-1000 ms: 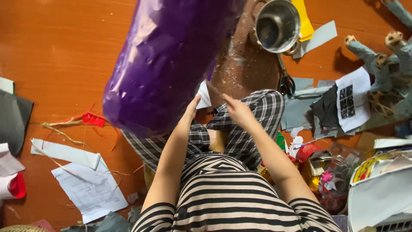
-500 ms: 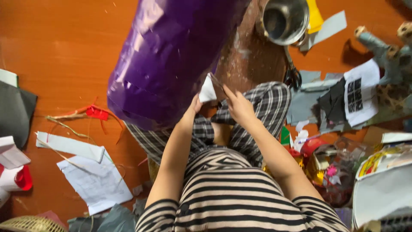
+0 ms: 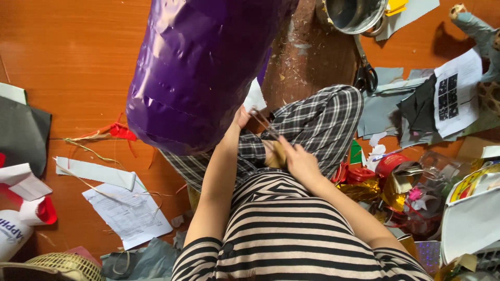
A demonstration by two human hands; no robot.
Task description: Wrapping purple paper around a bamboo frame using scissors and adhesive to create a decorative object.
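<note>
A big rounded shape wrapped in shiny purple foil (image 3: 200,67) stands on the wooden floor before my crossed legs in checked trousers. My left hand (image 3: 241,117) is up against its lower right edge, next to a small white paper piece (image 3: 255,97). My right hand (image 3: 298,160) is lower, over my lap, with its fingers pinched. Thin pale strands (image 3: 266,126) stretch taut between the two hands. Whether the white piece is stuck to the foil or held, I cannot tell.
Black-handled scissors (image 3: 366,74) and a metal pot (image 3: 357,13) lie beyond my right knee. Grey and printed paper scraps lie at right, red tape rolls (image 3: 386,165) and foil clutter beside my hip. At left: a printed sheet (image 3: 127,211), white strip (image 3: 96,173), red scrap (image 3: 123,131), basket (image 3: 57,268).
My right hand has drawn back from the purple shape toward my lap, stretching the thin strands out from my left hand. The left hand stays at the foil's edge.
</note>
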